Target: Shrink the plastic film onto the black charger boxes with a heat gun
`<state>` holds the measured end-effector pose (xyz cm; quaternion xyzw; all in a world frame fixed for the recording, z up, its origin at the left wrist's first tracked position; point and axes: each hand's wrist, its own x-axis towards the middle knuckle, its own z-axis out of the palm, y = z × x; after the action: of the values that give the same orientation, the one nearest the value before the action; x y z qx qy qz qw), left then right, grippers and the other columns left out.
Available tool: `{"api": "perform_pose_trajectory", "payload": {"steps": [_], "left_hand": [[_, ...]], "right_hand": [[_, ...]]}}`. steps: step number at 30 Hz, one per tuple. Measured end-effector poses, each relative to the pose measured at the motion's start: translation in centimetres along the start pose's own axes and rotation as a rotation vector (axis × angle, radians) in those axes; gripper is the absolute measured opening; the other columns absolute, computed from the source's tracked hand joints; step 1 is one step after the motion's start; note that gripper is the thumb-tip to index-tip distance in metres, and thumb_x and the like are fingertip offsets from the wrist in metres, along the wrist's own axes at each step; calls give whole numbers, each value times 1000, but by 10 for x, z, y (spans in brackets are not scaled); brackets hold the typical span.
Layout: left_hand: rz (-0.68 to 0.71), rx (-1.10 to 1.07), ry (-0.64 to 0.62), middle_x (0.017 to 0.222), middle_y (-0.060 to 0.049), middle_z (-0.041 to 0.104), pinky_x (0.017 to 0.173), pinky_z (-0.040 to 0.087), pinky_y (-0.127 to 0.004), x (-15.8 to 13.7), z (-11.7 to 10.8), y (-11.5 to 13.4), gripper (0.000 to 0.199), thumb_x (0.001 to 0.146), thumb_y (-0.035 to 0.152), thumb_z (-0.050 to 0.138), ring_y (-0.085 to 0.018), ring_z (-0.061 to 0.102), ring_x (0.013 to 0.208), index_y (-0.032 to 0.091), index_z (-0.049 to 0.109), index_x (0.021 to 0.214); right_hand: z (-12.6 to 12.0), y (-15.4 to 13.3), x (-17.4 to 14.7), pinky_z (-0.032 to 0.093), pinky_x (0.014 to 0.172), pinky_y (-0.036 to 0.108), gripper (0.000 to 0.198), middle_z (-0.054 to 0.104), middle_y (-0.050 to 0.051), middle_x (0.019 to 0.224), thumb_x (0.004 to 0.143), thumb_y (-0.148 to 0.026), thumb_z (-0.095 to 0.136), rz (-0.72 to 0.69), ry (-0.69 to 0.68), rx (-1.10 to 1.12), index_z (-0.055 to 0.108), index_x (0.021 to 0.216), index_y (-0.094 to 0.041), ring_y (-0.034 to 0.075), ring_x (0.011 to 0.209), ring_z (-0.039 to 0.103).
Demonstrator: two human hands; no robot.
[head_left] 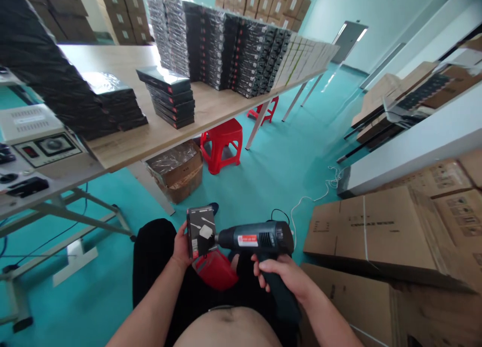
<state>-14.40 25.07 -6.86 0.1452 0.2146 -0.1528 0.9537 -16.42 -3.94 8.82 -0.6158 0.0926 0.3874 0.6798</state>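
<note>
My left hand [182, 246] is closed around the left edge of a small black retail box [199, 221], which has a white charger and cable printed on its face. In my right hand [280, 271] is a dark heat gun [248, 236] with a red and white label, gripped by its handle. The gun's nozzle points left at the lower right part of the box; whether it touches the box I cannot tell. Both are held above my lap, over something red [216, 271] between my legs.
On the wooden table [214, 106] stand a short pile of black boxes [173, 101] and long rows of wrapped boxes [222, 45]. A control unit [45, 136] is at left. Red stools [222, 141] and an open carton [181, 171] sit below. Large cartons [361, 226] crowd my right side.
</note>
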Motion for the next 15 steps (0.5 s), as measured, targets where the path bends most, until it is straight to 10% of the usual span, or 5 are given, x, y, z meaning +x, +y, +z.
{"api": "perform_pose_trajectory", "payload": {"steps": [5,15], "left_hand": [[39,-54,-13,96,-13,71,90,47,-45,-1,1,3,48,83,49,50,-31,65,97,11,63,108],[-171,52,3,93,-16,71,87,48,-44,-3,7,-3,47,83,47,52,-30,68,85,7,64,104]], "right_hand": [[-3,16,-7,47,47,23,29,67,8,77,73,-21,61,59,-158,60,64,99,-9,15,56,62],[-23,15,12,48,51,18,25,64,4,81,81,-23,56,4,99,693,63,101,-11,10,62,58]]}}
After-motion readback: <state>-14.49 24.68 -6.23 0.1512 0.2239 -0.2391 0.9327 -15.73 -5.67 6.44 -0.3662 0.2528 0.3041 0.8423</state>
